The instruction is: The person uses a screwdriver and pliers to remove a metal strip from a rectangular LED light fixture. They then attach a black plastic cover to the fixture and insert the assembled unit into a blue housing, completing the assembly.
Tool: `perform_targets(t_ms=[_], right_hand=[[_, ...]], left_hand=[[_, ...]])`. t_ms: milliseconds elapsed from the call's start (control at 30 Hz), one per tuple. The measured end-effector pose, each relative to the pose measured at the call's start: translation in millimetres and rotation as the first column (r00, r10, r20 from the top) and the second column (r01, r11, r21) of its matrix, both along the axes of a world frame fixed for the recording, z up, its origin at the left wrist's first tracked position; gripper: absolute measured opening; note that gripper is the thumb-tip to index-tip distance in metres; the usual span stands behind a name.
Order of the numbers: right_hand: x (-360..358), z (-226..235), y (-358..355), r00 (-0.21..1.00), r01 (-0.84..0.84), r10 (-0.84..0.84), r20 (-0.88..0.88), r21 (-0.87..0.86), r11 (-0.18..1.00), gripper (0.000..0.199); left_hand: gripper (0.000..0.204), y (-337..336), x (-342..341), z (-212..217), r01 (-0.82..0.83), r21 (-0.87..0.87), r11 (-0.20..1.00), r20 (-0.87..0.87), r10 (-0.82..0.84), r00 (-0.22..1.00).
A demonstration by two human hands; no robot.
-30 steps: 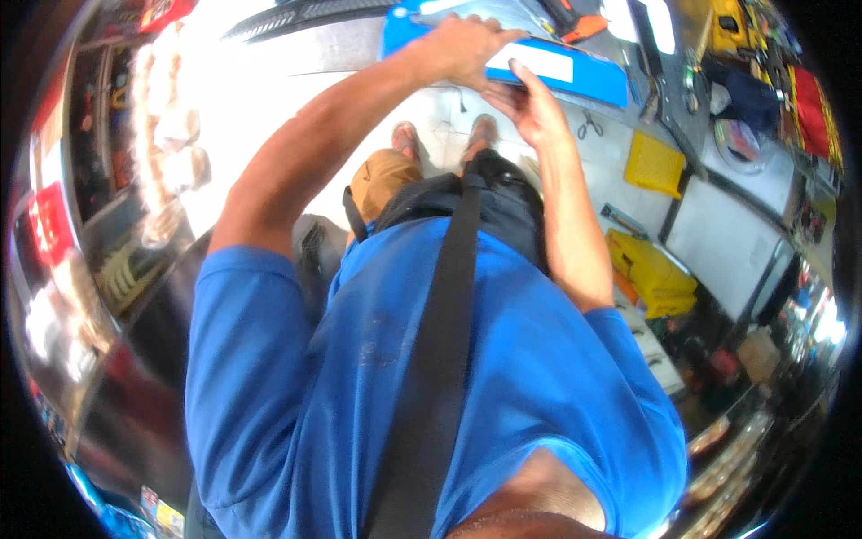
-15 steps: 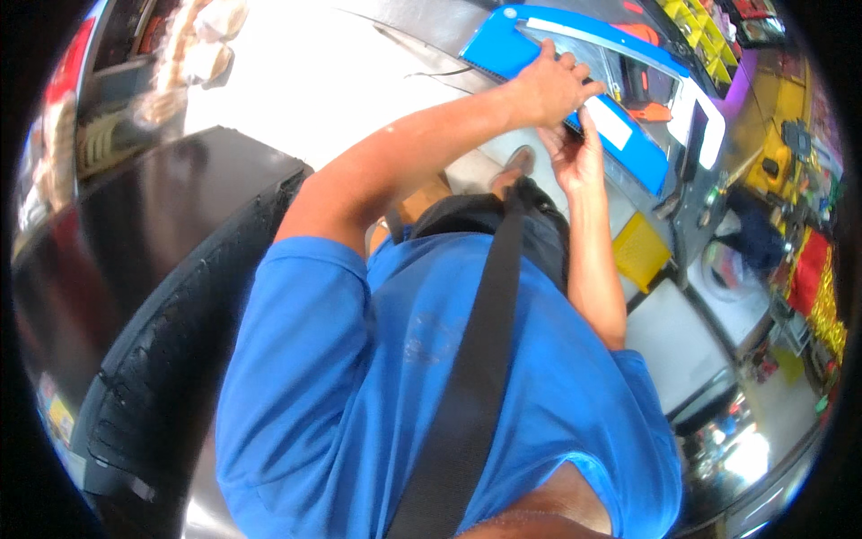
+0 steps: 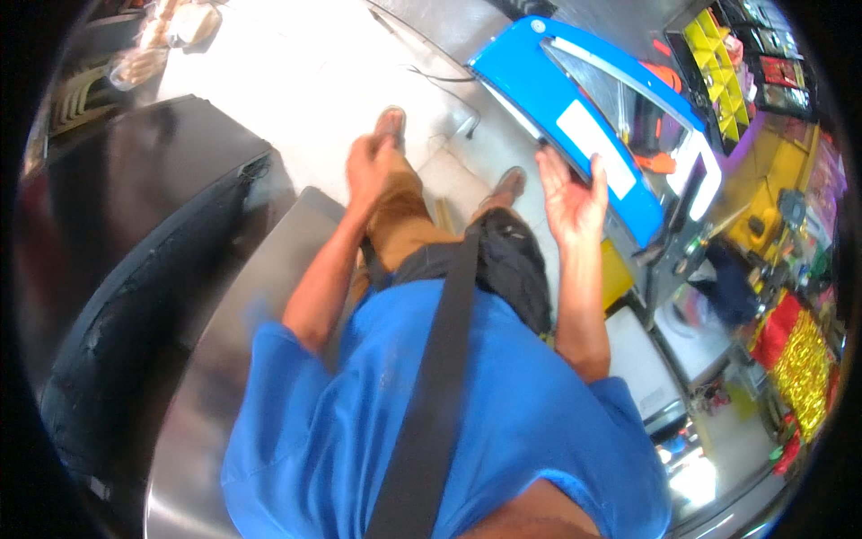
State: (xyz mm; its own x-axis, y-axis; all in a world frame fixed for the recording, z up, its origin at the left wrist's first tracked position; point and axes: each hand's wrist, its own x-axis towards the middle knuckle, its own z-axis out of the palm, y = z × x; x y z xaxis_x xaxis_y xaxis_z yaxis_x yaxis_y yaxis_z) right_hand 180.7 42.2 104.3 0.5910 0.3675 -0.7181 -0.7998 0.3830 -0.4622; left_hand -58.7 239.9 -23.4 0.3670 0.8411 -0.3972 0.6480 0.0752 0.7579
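A blue frame-shaped part [image 3: 588, 157] slants across the upper right, with a white label on its lower bar and a white handle-like piece [image 3: 705, 175] at its right end. My right hand [image 3: 573, 202] is at its near edge, palm up, fingers stretched and thumb apart. The fingertips are at the edge; whether they touch it I cannot tell. My left hand [image 3: 368, 175] hangs over my left leg, away from the blue part. It is blurred and its fingers are partly hidden.
Beyond the blue part stands a yellow compartment tray [image 3: 716, 67]. Orange-handled tools [image 3: 660, 163] show through the frame's opening. To the left are a black padded seat [image 3: 144, 296] and a metal surface [image 3: 242, 332]. A red and gold shiny cloth [image 3: 799, 373] hangs at the right.
My left hand has come off the blue part and swung down to the left. My right hand stays by the near edge, its palm now turned up more openly.
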Motion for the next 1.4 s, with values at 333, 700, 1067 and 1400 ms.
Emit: perform_targets(t_ms=[333,700,1067,1400], right_hand=[[14.2,-8.6,-22.7,0.997,-0.044,0.053,-0.061,0.144,0.989,0.077],[14.5,-11.0,-32.0,0.988,-0.050,0.096,-0.120,0.335,0.941,0.087],[20.1,-17.9,-34.5,0.955,-0.178,0.270,-0.122,0.496,0.850,0.097],[-4.9,-18.2,-38.5,0.984,-0.063,0.153,-0.092,0.621,0.781,0.083]], left_hand=[[0.039,-220.1,-237.4,-200.4,0.248,-0.709,0.660,-0.278,-0.585,0.762],[0.038,-323.9,-149.3,-187.1,0.168,-0.762,0.626,-0.249,-0.522,0.815],[0.038,-301.1,-106.6,-222.9,0.055,-0.624,0.779,-0.306,-0.308,0.901],[0.037,-111.8,-55.4,-194.6,0.314,-0.310,0.897,-0.121,-0.365,0.923]])
